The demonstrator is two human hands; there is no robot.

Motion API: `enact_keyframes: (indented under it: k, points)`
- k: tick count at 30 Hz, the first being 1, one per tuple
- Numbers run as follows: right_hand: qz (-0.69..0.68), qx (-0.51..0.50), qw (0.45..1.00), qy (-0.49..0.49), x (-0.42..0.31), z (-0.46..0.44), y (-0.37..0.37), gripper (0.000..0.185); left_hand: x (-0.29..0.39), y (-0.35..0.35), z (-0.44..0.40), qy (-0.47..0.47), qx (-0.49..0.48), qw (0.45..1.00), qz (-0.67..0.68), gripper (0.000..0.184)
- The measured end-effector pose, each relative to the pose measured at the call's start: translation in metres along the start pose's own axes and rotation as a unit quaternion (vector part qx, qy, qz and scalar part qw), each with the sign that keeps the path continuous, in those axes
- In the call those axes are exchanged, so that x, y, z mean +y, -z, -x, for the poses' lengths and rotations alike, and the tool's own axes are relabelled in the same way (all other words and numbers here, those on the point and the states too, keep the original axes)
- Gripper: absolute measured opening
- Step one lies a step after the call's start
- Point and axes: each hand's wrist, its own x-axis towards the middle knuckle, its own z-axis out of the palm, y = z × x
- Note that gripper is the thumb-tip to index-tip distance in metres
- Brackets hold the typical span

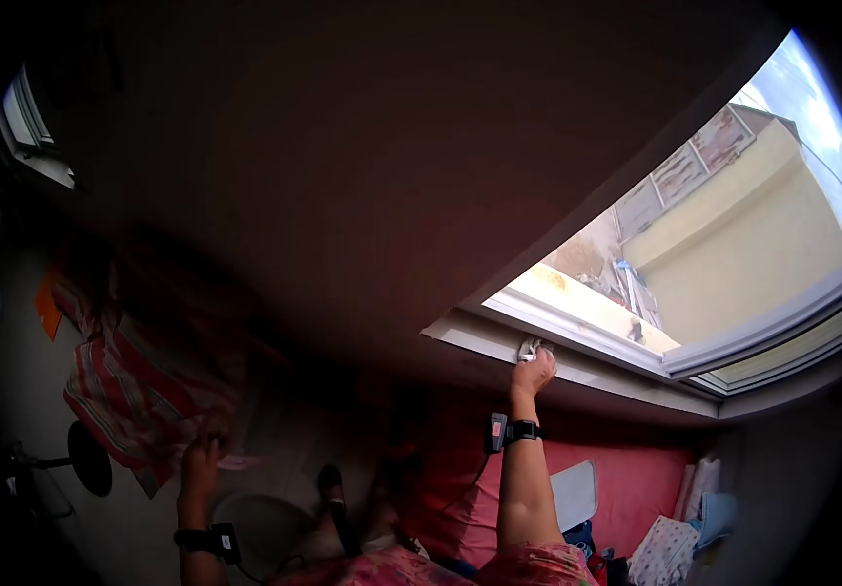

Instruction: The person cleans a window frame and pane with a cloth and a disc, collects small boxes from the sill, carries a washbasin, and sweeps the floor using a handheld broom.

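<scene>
My right hand [535, 372] reaches up to the pale window sill [596, 373]. Its fingers are closed on a crumpled white cloth [535, 348], which touches the sill just below the window frame [587, 330]. Low on the left, in shadow, is my left hand [208, 437]. It is nearest to a red striped fabric [133, 391], and a pinkish strip shows beside it. The dimness hides how its fingers are set and whether anything is in them. A dark band with a small box sits on each wrist.
Under the sill lies a red-covered surface [626, 479] with a pale board [575, 491] and a spotted white cloth [663, 552]. A round dark object on a stand [91, 459] is at the left. Outside the open window stands a cream wall [748, 254].
</scene>
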Motion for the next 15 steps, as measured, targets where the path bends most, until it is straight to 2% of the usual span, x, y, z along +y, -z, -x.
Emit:
enact_keyframes:
  k: [1,2,3,5,7,9,11,13,15]
  points:
    - [0.000,0.002,1.000,0.001,-0.002,-0.002,0.002,0.025,0.003,-0.001,-0.001,-0.021,0.020,1.000,0.005,0.032]
    - [0.030,0.008,0.998,0.045,-0.014,0.001,-0.009,0.023,0.005,-0.002,-0.003,-0.042,0.040,0.998,0.010,0.031]
    - [0.014,-0.028,0.997,0.075,-0.033,0.024,-0.025,0.023,-0.002,0.015,-0.001,-0.042,0.041,0.998,-0.009,0.031]
    - [-0.037,-0.047,0.985,0.162,-0.061,0.051,-0.019,0.026,-0.008,0.005,0.006,0.037,-0.038,0.997,-0.061,0.032]
    - [-0.095,-0.083,0.966,0.227,-0.079,0.079,-0.024,0.036,-0.005,-0.002,0.001,0.019,-0.020,0.998,-0.048,0.033]
    - [-0.095,-0.069,0.941,0.317,-0.086,0.097,-0.024,0.041,0.001,-0.003,-0.005,0.000,0.000,0.999,-0.038,0.034]
    - [-0.100,-0.140,0.927,0.334,-0.083,0.088,0.000,0.040,0.008,0.000,-0.006,0.037,-0.027,0.998,-0.040,0.034]
    - [-0.056,-0.128,0.927,0.348,-0.056,0.074,0.007,0.041,0.005,0.004,-0.004,0.035,-0.025,0.998,-0.049,0.033]
    - [-0.021,-0.087,0.948,0.304,-0.023,0.060,0.010,0.037,0.001,0.004,-0.006,0.033,-0.018,0.998,-0.052,0.032]
